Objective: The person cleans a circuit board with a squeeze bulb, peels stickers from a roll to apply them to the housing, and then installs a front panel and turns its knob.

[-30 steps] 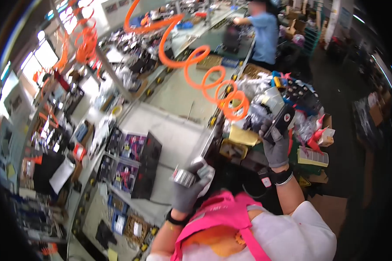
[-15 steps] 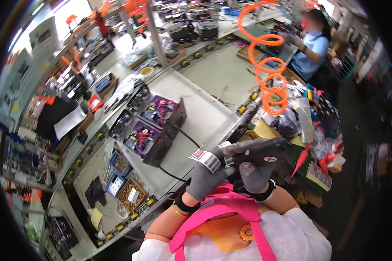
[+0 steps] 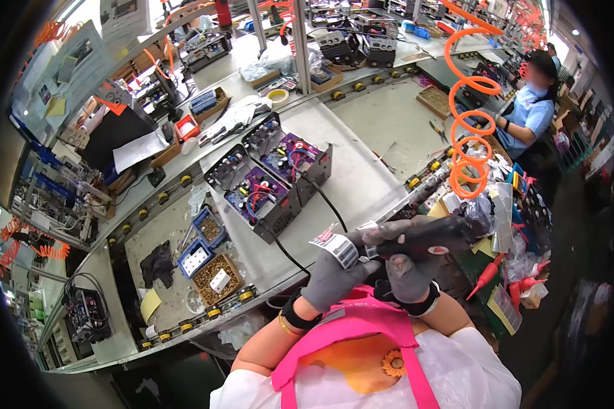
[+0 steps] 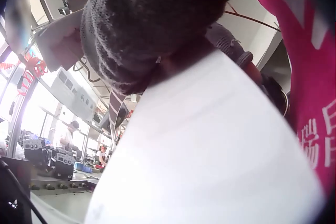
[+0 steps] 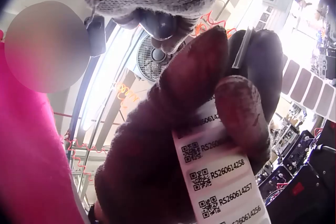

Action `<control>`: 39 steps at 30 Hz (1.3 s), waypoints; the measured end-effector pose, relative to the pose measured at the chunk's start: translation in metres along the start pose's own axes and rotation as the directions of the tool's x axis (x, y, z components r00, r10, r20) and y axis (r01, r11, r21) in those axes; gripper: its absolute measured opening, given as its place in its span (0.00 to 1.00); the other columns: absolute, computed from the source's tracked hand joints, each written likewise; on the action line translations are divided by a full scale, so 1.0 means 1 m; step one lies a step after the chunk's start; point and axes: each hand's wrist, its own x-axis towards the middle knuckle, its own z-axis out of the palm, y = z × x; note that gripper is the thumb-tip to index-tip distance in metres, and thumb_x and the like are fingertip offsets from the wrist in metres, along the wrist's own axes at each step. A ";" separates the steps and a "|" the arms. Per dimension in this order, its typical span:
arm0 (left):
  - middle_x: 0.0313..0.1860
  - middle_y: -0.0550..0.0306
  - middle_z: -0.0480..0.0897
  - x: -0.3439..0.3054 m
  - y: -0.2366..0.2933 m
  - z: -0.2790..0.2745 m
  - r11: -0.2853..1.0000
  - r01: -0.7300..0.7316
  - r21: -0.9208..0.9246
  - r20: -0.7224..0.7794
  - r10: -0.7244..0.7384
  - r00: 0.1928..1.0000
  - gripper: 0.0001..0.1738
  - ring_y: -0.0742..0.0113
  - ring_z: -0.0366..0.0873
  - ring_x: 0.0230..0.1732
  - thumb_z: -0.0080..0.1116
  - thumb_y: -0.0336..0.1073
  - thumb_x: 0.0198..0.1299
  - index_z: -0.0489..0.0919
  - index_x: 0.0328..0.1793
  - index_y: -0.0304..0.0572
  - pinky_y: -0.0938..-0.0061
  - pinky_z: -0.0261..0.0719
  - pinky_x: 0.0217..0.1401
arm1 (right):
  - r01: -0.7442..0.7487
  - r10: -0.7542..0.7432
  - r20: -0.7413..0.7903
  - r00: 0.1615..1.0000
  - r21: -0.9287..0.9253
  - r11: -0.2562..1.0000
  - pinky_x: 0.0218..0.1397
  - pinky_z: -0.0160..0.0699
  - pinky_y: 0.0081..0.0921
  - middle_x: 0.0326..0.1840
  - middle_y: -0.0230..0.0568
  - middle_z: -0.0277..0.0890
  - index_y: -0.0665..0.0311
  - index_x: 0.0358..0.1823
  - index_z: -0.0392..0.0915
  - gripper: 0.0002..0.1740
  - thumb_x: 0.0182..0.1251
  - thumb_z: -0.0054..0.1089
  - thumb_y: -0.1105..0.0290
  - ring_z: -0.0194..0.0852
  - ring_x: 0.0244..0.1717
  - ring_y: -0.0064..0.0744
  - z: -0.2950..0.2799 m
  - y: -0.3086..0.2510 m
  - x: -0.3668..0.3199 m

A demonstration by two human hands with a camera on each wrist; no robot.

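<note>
My gloved left hand (image 3: 334,278) holds a strip of white labels (image 3: 339,250), which curls over the back of its fingers. In the right wrist view, the thumb and fingers pinch that label strip (image 5: 220,182), printed with QR codes and serial numbers. Its blank white back (image 4: 194,145) fills much of the left wrist view. Close beside it, my gloved right hand (image 3: 411,278) grips a black rounded handheld device (image 3: 457,235) with a small white badge. The fingers of both hands meet in front of the pink apron (image 3: 344,320). Part of the device is hidden by the glove.
Two open black chassis with purple circuit boards (image 3: 280,170) stand on the white work surface (image 3: 361,177), cables trailing. Left of them are a box of screws (image 3: 218,279) and blue bins (image 3: 196,258). An orange coiled hose (image 3: 472,129) hangs ahead. Another person (image 3: 532,112) works at right.
My right hand has come from raised at the right, device in hand, to beside the left hand. The head view has turned rightward. The hands barely move in the last half second.
</note>
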 end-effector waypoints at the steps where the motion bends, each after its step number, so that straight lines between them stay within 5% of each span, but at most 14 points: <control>1: 0.45 0.60 0.80 0.000 -0.003 0.000 1.000 -0.014 -0.012 -0.007 0.014 1.000 0.25 0.77 0.76 0.44 0.62 0.24 0.51 0.73 0.58 0.35 0.79 0.75 0.46 | -0.022 0.022 0.017 1.000 0.006 1.000 0.57 0.76 0.41 0.52 0.53 0.73 0.69 0.56 0.61 0.23 0.63 0.61 0.74 0.75 0.55 0.45 0.000 -0.001 0.001; 2: 0.45 0.60 0.80 0.000 -0.004 -0.001 0.999 -0.030 -0.023 -0.015 0.029 0.999 0.25 0.77 0.76 0.44 0.63 0.24 0.52 0.73 0.58 0.35 0.79 0.75 0.46 | -0.052 0.048 -0.120 0.992 -0.036 0.998 0.49 0.82 0.40 0.44 0.52 0.75 0.67 0.56 0.58 0.29 0.60 0.65 0.69 0.80 0.44 0.42 0.010 -0.001 0.001; 7: 0.45 0.58 0.81 -0.004 0.000 -0.002 0.997 -0.035 0.063 -0.054 0.039 0.998 0.27 0.74 0.77 0.44 0.64 0.26 0.50 0.73 0.59 0.36 0.77 0.75 0.48 | -0.058 0.050 -0.067 0.996 -0.129 0.990 0.46 0.83 0.36 0.45 0.53 0.76 0.69 0.55 0.58 0.29 0.61 0.65 0.65 0.80 0.43 0.41 0.008 -0.003 0.002; 10: 0.44 0.58 0.81 -0.005 0.000 -0.003 0.994 -0.041 0.101 -0.061 0.047 0.997 0.26 0.73 0.77 0.43 0.64 0.26 0.50 0.74 0.58 0.37 0.76 0.75 0.48 | -0.081 0.090 0.144 0.985 -0.062 0.995 0.60 0.73 0.44 0.55 0.52 0.71 0.60 0.61 0.55 0.28 0.64 0.58 0.76 0.72 0.58 0.49 -0.007 -0.003 0.000; 15: 0.43 0.57 0.81 -0.004 0.002 0.000 0.997 -0.014 0.076 -0.076 0.019 0.997 0.25 0.72 0.77 0.42 0.65 0.27 0.50 0.75 0.57 0.37 0.76 0.75 0.47 | 0.020 -0.011 0.134 0.991 -0.067 0.998 0.54 0.78 0.40 0.52 0.55 0.74 0.67 0.58 0.59 0.26 0.63 0.61 0.72 0.76 0.53 0.45 -0.006 -0.001 0.004; 18: 0.42 0.58 0.81 -0.004 0.005 -0.001 0.958 -0.090 0.273 -0.051 0.108 0.993 0.25 0.72 0.77 0.42 0.64 0.27 0.50 0.75 0.57 0.37 0.76 0.75 0.47 | 0.025 -0.012 0.129 0.992 -0.103 0.994 0.52 0.80 0.36 0.49 0.56 0.76 0.71 0.56 0.61 0.26 0.62 0.63 0.70 0.78 0.50 0.42 -0.007 -0.004 0.007; 25: 0.42 0.60 0.81 -0.002 0.007 0.004 0.992 -0.071 0.104 -0.059 0.077 0.995 0.26 0.74 0.76 0.41 0.64 0.27 0.50 0.75 0.58 0.39 0.77 0.74 0.46 | 0.006 0.044 0.209 0.977 -0.235 0.972 0.52 0.80 0.35 0.48 0.56 0.77 0.71 0.55 0.61 0.26 0.61 0.64 0.71 0.79 0.49 0.40 -0.017 -0.007 0.005; 30: 0.41 0.61 0.80 -0.001 -0.006 0.003 0.999 -0.040 0.026 -0.046 0.041 0.998 0.27 0.75 0.75 0.39 0.64 0.26 0.49 0.74 0.59 0.39 0.77 0.75 0.44 | -0.021 0.033 0.092 0.995 -0.125 0.992 0.54 0.79 0.38 0.49 0.55 0.76 0.67 0.56 0.58 0.27 0.61 0.63 0.75 0.78 0.50 0.43 -0.011 -0.005 0.001; 33: 0.41 0.62 0.80 -0.003 -0.006 0.001 0.995 -0.018 0.100 -0.047 0.022 0.999 0.28 0.76 0.75 0.39 0.64 0.26 0.49 0.74 0.59 0.40 0.78 0.74 0.44 | -0.027 0.032 0.048 0.998 -0.102 0.994 0.54 0.79 0.39 0.49 0.54 0.76 0.67 0.56 0.58 0.26 0.61 0.63 0.75 0.78 0.50 0.44 -0.008 -0.007 0.001; 36: 0.41 0.62 0.80 -0.005 0.007 0.000 0.927 -0.099 0.362 -0.002 0.107 0.994 0.27 0.77 0.75 0.39 0.64 0.26 0.50 0.74 0.59 0.40 0.79 0.74 0.43 | -0.031 0.051 0.130 0.990 -0.146 0.989 0.53 0.80 0.39 0.49 0.54 0.75 0.67 0.56 0.59 0.26 0.61 0.64 0.74 0.79 0.50 0.45 -0.014 -0.006 0.000; 39: 0.42 0.62 0.80 -0.006 0.005 0.004 0.993 -0.053 0.109 -0.047 0.058 0.997 0.26 0.77 0.75 0.40 0.64 0.25 0.50 0.74 0.59 0.39 0.79 0.74 0.44 | -0.007 0.059 0.221 0.973 -0.229 0.973 0.53 0.80 0.38 0.50 0.54 0.75 0.68 0.55 0.61 0.26 0.60 0.64 0.72 0.79 0.50 0.45 -0.024 -0.005 0.000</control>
